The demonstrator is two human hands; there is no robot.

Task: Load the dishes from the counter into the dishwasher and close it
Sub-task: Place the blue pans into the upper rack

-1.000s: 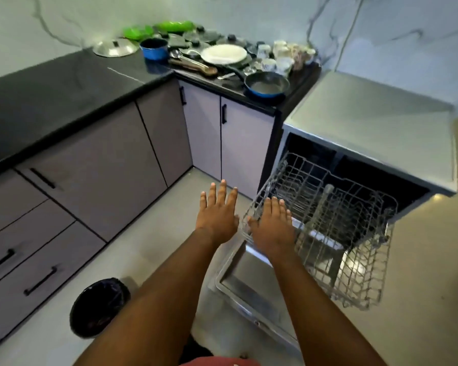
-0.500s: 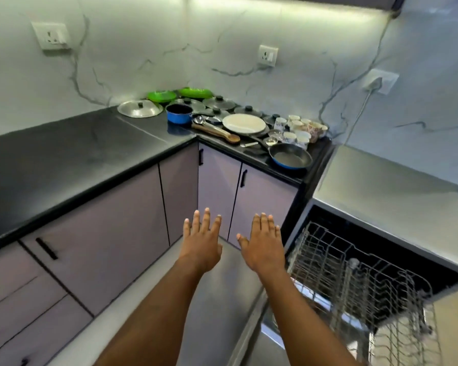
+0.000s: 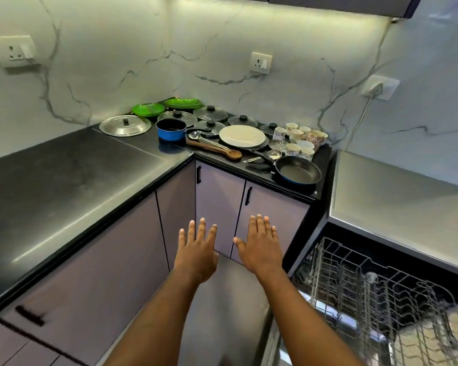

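1. Black counter (image 3: pixel 64 175) runs from the left edge to the centre of the frame. The dishes crowd its far corner at upper centre, well apart from both hands.
2. Left hand (image 3: pixel 196 249) and right hand (image 3: pixel 259 247) hover side by side at lower centre, palms down, fingers straight and slightly spread, holding nothing.
3. Rack (image 3: pixel 381 294) of the dishwasher stands pulled out at lower right and looks unloaded, so loading seems not yet begun.
4. Pan (image 3: pixel 298 173) sits nearest the rack, at the counter's front edge. It is probably the heaviest piece, best taken by its long handle (image 3: pixel 262 157), which points toward the plate (image 3: pixel 242 136).
5. Plate looks smooth and likely slippery: grip the rim, thumb on top.
6. Cups (image 3: pixel 302 138), clustered behind the pan, seem light and fragile; lift one at a time by the body.
7. Lids (image 3: pixel 210 113) appear to be glass, and their black knobs (image 3: pixel 210 108) are the safe hold.
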